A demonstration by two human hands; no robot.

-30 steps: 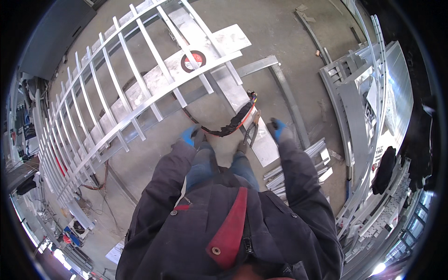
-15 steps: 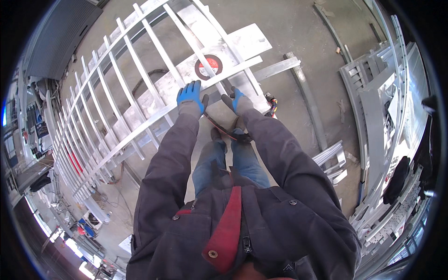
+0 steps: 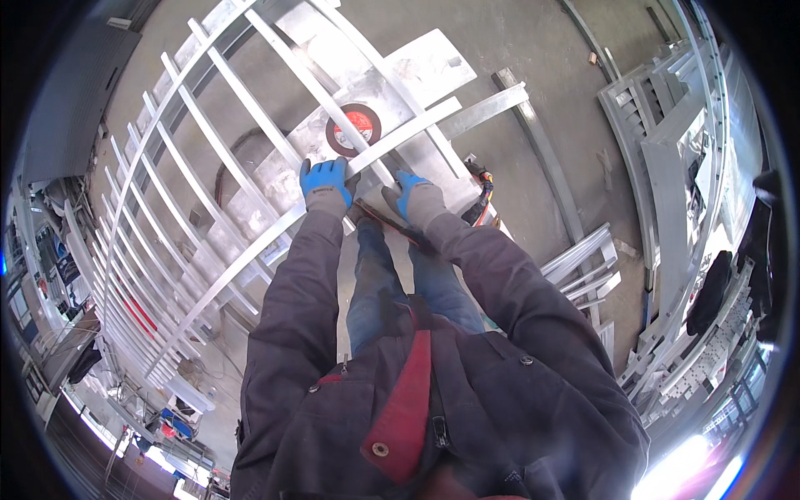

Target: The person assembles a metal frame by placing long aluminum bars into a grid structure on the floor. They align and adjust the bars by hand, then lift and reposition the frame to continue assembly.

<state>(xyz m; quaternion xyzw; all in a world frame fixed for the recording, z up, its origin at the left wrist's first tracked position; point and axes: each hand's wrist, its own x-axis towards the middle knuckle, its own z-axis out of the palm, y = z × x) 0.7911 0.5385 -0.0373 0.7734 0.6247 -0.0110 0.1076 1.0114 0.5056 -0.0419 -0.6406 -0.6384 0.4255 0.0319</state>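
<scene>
A long silver metal railing (image 3: 225,279) with many parallel bars lies in front of me, stretching off to the left. My left hand (image 3: 327,185), in a blue and grey glove, is closed over its near rail, fingers across the top. My right hand (image 3: 417,200), gloved alike, is at the lower end of one crossbar (image 3: 333,112), just right of the left hand, with its thumb and fingers curled about it; the exact grip is partly hidden. A dark cutting disc with a red centre (image 3: 353,129) lies on a pale metal sheet (image 3: 429,71) under the railing.
A tool with a dark and orange body (image 3: 482,177) sits right of my right hand. Metal beams (image 3: 542,158) lie on the floor beyond it. Stacked silver profiles (image 3: 583,262) and panels (image 3: 667,183) stand at the right. A dark cable (image 3: 229,162) curls under the railing.
My view has shifted, and the railing, disc and both hands appear farther left. My legs have moved toward the railing. Both hands keep their places on it.
</scene>
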